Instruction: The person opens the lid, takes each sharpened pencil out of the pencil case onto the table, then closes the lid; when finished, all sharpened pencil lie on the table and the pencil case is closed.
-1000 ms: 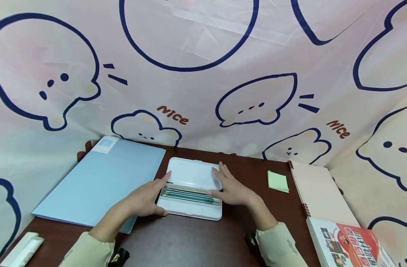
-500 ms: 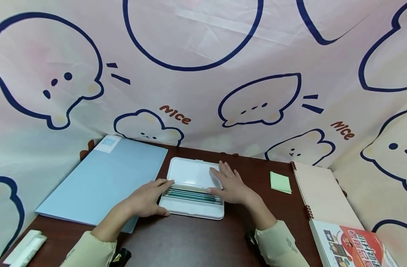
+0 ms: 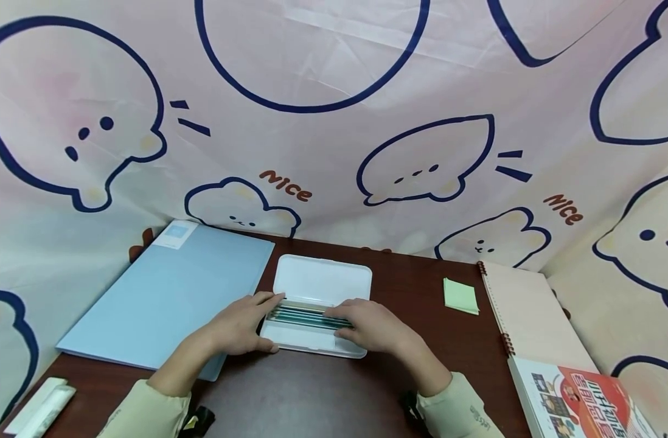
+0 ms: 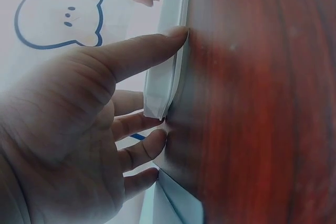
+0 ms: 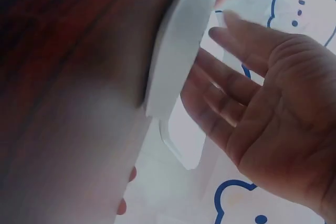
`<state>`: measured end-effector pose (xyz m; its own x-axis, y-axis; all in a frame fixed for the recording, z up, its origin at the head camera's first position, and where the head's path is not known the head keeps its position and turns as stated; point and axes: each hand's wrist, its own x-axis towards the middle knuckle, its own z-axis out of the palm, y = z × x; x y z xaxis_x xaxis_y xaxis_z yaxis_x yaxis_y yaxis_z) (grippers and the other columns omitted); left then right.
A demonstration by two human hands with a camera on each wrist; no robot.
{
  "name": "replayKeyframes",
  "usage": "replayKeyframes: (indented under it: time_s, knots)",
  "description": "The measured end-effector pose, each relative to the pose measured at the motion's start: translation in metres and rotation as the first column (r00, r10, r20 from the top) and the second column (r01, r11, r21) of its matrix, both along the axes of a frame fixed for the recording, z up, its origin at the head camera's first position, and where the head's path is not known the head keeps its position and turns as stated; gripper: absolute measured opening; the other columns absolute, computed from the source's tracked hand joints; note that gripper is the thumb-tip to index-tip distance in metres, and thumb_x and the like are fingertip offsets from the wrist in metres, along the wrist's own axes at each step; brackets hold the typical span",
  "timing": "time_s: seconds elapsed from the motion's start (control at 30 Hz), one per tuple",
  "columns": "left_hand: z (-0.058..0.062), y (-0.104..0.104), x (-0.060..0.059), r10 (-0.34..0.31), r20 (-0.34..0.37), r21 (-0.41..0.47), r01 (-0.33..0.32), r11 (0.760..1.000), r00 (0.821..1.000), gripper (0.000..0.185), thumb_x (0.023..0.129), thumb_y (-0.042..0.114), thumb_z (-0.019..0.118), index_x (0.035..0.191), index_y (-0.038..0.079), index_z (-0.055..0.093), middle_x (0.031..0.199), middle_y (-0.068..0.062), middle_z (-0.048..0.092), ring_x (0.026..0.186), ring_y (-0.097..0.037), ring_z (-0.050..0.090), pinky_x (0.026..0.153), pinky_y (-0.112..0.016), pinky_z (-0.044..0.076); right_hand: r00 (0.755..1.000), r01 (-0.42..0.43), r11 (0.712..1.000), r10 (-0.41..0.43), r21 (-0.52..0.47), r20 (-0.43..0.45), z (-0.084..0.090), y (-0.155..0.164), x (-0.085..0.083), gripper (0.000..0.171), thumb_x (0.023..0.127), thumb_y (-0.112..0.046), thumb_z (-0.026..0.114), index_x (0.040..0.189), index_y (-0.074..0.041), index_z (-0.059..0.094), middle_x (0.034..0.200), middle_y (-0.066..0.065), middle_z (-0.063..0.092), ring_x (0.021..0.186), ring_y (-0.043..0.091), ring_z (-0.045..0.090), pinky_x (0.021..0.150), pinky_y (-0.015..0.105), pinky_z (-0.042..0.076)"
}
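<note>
A white pencil case (image 3: 306, 339) lies on the dark table with its lid (image 3: 322, 280) folded back toward the wall. Several green pencils (image 3: 298, 317) lie side by side in it. My left hand (image 3: 238, 325) holds the case's left end, thumb at the front edge and fingers at the side and far corner; the left wrist view shows the thumb against the case wall. Over the right part of the pencils is my right hand (image 3: 375, 325), its fingertips and thumb apart and reaching down to them. The pencils' right ends are hidden under that hand.
A large blue folder (image 3: 175, 292) lies left of the case. Green sticky notes (image 3: 460, 296), a spiral notebook (image 3: 531, 310) and a thick book (image 3: 577, 401) are to the right. A whitish, narrow item (image 3: 41, 407) sits front left. A patterned cloth hangs behind.
My right hand has come off the lid's right side and moved down and left over the pencils. The left hand stays at the case's left end.
</note>
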<state>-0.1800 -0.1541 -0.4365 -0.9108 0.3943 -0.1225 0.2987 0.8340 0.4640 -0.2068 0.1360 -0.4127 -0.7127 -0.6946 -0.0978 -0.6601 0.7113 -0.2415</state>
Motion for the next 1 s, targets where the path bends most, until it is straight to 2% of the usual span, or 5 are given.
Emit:
replayKeyframes:
  time_s: [0.27,0.63,0.8,1.0]
  knots:
    - [-0.0026,-0.0006,0.0000,0.001,-0.018,0.010,0.000,1.000,1.000,0.096,0.077,0.041,0.087,0.156,0.012,0.040,0.155,-0.014,0.045,0.137,-0.040,0.047,0.108,-0.060,0.042,0.999,0.007,1.000,-0.007,0.011,-0.046,-0.0034,-0.0045,0.0050,0.034,0.094,-0.018,0.072,0.128,-0.023,0.071,0.126,0.000,0.066,0.103,0.011,0.065,0.087,0.031,0.056]
    - [-0.0019,-0.0001,0.0011,0.000,-0.019,0.008,0.001,1.000,1.000,0.096,0.077,0.040,0.087,0.156,0.012,0.040,0.155,-0.014,0.045,0.138,-0.041,0.046,0.108,-0.061,0.042,0.994,-0.010,1.000,0.011,0.014,-0.105,-0.0059,-0.0030,0.0034,0.025,0.092,-0.004,0.069,0.108,-0.021,0.077,0.097,-0.003,0.071,0.077,0.007,0.054,0.069,0.022,0.045]
    - [-0.0025,-0.0001,0.0010,-0.005,-0.022,0.009,0.005,1.000,1.000,0.096,0.077,0.040,0.087,0.156,0.011,0.040,0.155,-0.014,0.045,0.138,-0.041,0.047,0.107,-0.061,0.042,0.993,-0.001,1.000,0.001,-0.001,-0.121,-0.0072,0.0000,0.0029,0.018,0.092,-0.009,0.072,0.105,-0.021,0.078,0.098,-0.004,0.072,0.078,0.005,0.057,0.069,0.023,0.048]
    - [-0.0014,0.0001,0.0021,-0.001,-0.021,0.009,0.001,1.000,1.000,0.096,0.077,0.040,0.087,0.156,0.011,0.041,0.155,-0.014,0.045,0.138,-0.041,0.047,0.108,-0.060,0.041,0.998,0.021,1.000,-0.022,-0.011,-0.059,-0.0056,0.0000,0.0005,0.014,0.094,-0.012,0.071,0.105,-0.019,0.078,0.099,-0.003,0.073,0.082,0.006,0.058,0.075,0.026,0.052]
